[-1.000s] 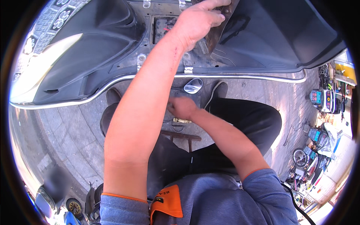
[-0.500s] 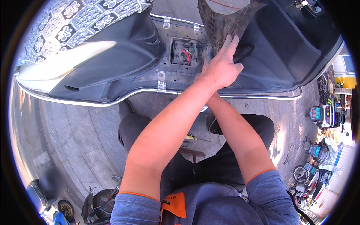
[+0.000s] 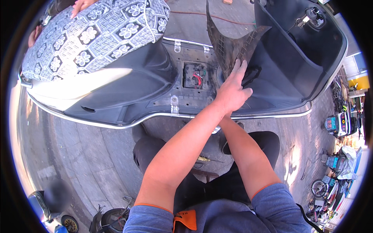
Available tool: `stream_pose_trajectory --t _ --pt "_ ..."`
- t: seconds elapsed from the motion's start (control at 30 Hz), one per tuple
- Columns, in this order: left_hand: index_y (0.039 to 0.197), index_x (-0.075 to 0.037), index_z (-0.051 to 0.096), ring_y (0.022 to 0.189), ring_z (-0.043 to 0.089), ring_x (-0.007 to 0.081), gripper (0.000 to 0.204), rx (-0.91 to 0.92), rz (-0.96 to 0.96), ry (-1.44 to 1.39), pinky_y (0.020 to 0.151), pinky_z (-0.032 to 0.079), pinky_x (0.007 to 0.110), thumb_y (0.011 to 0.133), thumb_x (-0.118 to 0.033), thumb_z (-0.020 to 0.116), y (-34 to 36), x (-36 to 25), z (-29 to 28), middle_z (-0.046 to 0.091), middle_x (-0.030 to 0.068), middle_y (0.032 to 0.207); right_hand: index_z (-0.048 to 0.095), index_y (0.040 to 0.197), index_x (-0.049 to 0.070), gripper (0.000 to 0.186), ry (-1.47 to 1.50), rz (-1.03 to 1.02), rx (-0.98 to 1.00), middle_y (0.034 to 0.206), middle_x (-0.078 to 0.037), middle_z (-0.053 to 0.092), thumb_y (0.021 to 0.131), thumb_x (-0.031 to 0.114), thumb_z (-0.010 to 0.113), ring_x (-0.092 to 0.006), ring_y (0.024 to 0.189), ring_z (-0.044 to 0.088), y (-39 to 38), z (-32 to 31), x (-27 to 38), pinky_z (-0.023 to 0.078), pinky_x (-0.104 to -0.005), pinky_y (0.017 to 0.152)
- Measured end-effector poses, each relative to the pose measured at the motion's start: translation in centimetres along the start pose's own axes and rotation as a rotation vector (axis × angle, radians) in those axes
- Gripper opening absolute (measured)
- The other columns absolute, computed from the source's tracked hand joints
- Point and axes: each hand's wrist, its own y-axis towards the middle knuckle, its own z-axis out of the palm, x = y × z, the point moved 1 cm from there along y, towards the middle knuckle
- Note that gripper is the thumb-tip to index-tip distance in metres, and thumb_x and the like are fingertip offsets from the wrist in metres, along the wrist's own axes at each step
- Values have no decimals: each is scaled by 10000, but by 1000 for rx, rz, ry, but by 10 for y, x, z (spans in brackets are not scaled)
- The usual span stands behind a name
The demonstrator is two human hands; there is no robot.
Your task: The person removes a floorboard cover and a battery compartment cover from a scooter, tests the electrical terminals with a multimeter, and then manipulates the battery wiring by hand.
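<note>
My left hand (image 3: 233,93) is raised over the scooter's floorboard (image 3: 157,101), fingers stretched out against a dark, bent panel with a grid pattern (image 3: 221,42) that stands tilted up, thumb apart. Beneath it my right forearm (image 3: 248,155) reaches in from the lower right; that hand is hidden behind my left. Just left of them is an open compartment holding a dark battery (image 3: 192,72) with a red lead (image 3: 199,79). Metal brackets (image 3: 175,105) sit along the floorboard. A black front body panel (image 3: 291,77) rises to the right.
Another person's hands (image 3: 79,7) rest at the patterned seat cover (image 3: 89,37). A red hose (image 3: 210,16) lies on the paving beyond. A yellow-handled tool (image 3: 204,159) lies between my legs. Parked two-wheelers (image 3: 342,124) line the right; more vehicle parts (image 3: 112,221) are lower left.
My right hand has risen from between my legs to behind my left. The bent panel shows more fully, and the view has shifted, revealing the seat cover and another person's hands.
</note>
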Motion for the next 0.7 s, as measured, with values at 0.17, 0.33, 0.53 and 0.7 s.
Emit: stream_pose_trajectory --t 0.17,0.33,0.53,0.7 --pt "1732 -74 208 1437 563 397 1025 -10 -2 58 1131 488 388 864 -129 751 2 1 1 151 282 1790 337 1685 112 613 -115 11 80 1715 -120 387 1140 379 425 -280 1592 347 -8 9 6 225 -440 1320" --pt "1728 -28 196 1629 187 360 997 18 34 2 1296 217 381 886 -86 728 5 -4 3 110 276 1803 396 1636 106 626 543 -166 274 1692 -113 428 1100 413 503 -259 1534 429 0 -54 21 325 -418 1265" --pt "1730 -29 211 1689 117 325 957 56 38 132 1351 130 388 916 -72 711 0 3 -28 138 236 1811 733 1144 52 274 293 -499 428 1149 -201 765 916 184 655 -366 1122 721 -47 -132 31 552 -474 972" --pt "1737 -66 220 1686 141 325 953 94 74 150 1344 155 394 920 -78 712 -2 1 -32 163 225 1810 758 1117 60 272 200 -450 452 1181 -195 772 886 131 633 -396 1113 725 -69 -168 35 563 -484 976"
